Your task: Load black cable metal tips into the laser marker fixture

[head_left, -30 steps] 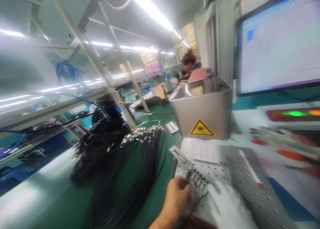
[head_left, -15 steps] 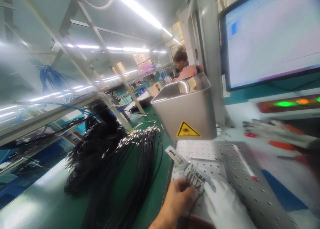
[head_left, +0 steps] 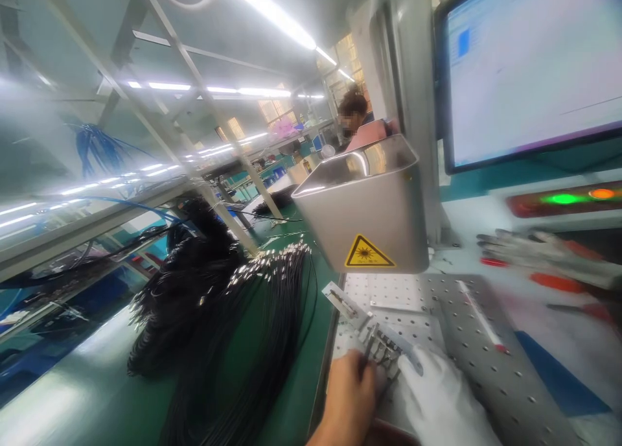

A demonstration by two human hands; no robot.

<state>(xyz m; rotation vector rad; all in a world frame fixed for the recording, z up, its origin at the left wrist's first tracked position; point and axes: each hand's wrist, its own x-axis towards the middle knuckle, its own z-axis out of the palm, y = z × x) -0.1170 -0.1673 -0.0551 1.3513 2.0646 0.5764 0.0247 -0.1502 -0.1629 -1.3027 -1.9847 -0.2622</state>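
Item logged: my bare left hand point(head_left: 350, 394) pinched 1 cable end point(head_left: 368, 350) into the small fixture point(head_left: 383, 352) on the perforated plate point(head_left: 476, 342) under the laser hood point(head_left: 364, 219), while my gloved right hand point(head_left: 440, 400) pressed down, apparently steadying it.

Factory assembly line — cable bundles point(head_left: 233, 316), laser-marking hood point(head_left: 364, 216), benches under strip lights point(head_left: 272, 11).

Matt perforated metal plate point(head_left: 466, 329); glossy black cables point(head_left: 253, 329); white cloth glove point(head_left: 437, 400).
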